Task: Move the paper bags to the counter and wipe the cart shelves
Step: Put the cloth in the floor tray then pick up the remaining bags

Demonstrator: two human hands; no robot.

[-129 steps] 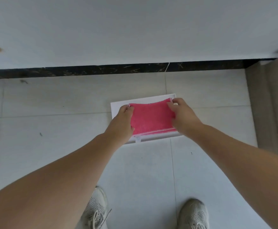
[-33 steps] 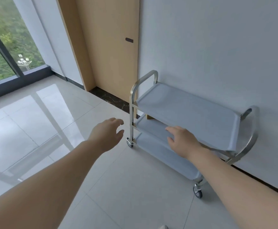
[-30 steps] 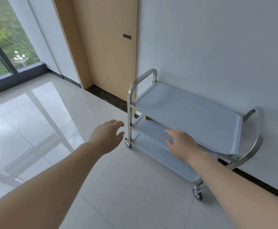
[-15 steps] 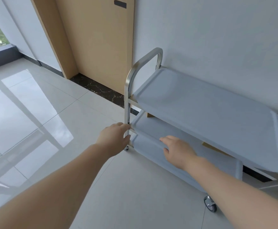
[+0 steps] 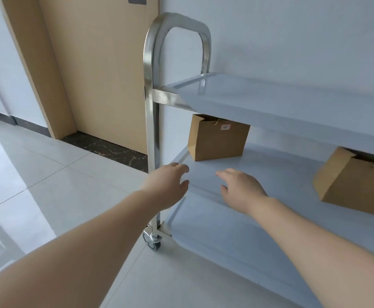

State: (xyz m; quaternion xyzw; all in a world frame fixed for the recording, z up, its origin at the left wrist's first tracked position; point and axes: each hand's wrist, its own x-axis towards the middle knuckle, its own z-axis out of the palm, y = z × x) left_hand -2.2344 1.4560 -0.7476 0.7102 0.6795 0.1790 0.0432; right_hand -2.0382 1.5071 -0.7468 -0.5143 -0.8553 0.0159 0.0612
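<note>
Compared with half a second earlier, the viewpoint has dropped and closed in on the steel cart (image 5: pixel 151 121), so that two brown paper bags under the top shelf (image 5: pixel 281 101) now show in full. Both hands have advanced toward the middle shelf (image 5: pixel 277 174). Left hand (image 5: pixel 168 185): fingers spread and loosely curved, holding nothing, at the shelf's near-left corner, just beside the cart's upright post; contact with the post cannot be told. Right hand (image 5: pixel 240 188): open, palm down, fingers extended, empty, over the front edge of the middle shelf; whether it touches the surface cannot be told. Left paper bag (image 5: pixel 218 141): upright at the far-left of the middle shelf, a small white label near its top edge, beyond both hands and apart from them. Right paper bag (image 5: pixel 355 185): tilted, on the same shelf, well to the right of the right hand, cut off by the frame edge. Bottom shelf (image 5: pixel 237 238) lies below; a caster (image 5: pixel 152 240) stands on the tiled floor (image 5: pixel 48 196) under the post.
</note>
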